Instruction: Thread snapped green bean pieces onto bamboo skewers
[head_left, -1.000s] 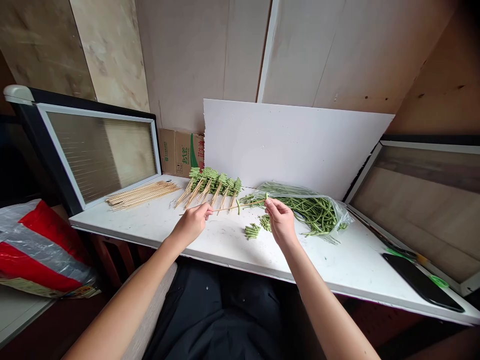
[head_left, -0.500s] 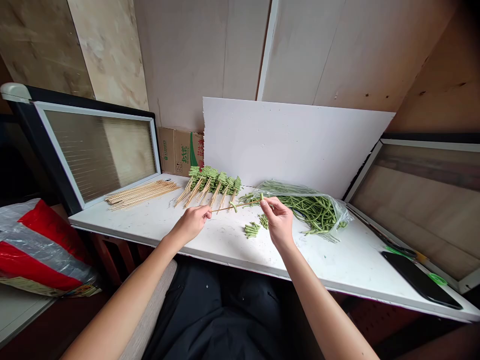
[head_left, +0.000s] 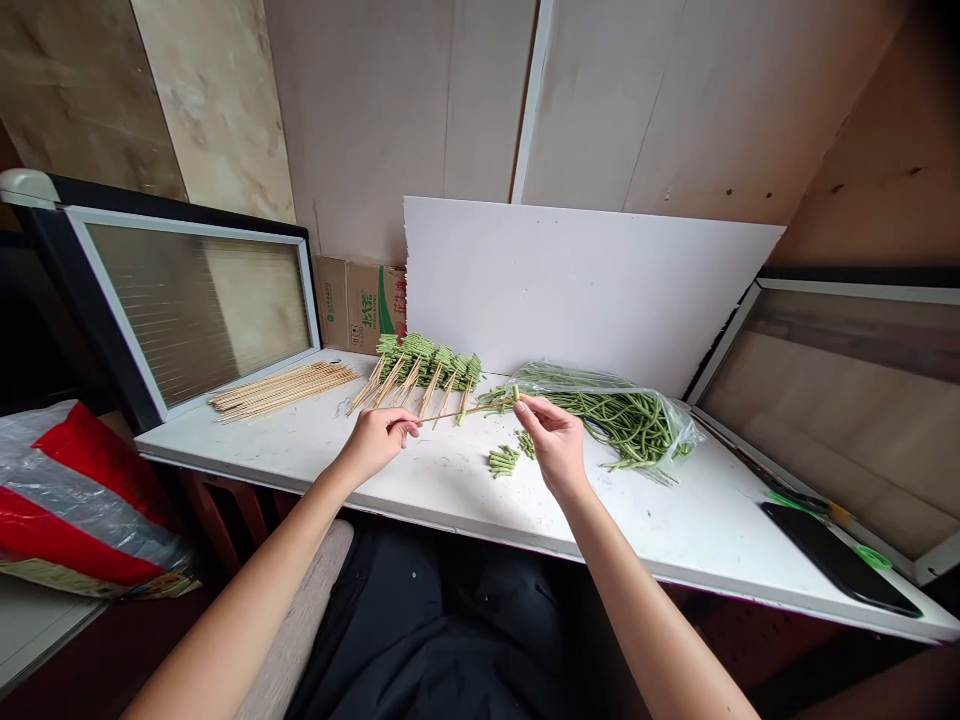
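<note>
My left hand (head_left: 377,440) pinches one end of a thin wooden skewer (head_left: 489,407), which runs slantwise up to the right above the table. A short green bean piece (head_left: 462,414) sits partway along the skewer. Between its thumb and fingers, my right hand (head_left: 553,437) holds another bean piece (head_left: 516,394) at the skewer's far end. Just below and left of that hand lie small heaps of cut bean pieces (head_left: 503,461). Behind the hands, finished skewers packed with green bean pieces (head_left: 431,360) lie in a row with their bare sticks toward me.
Bare skewers (head_left: 285,390) lie bundled at the left. Long green beans (head_left: 637,425) spill from a clear plastic bag (head_left: 679,410) at right. A black phone (head_left: 836,560) lies by the right edge. A cardboard box (head_left: 360,300) and white board (head_left: 585,290) stand behind.
The bean piece on the skewer has shifted slightly left, toward my left hand. Both hands have moved a little left, still gripping the skewer and the second bean piece.
</note>
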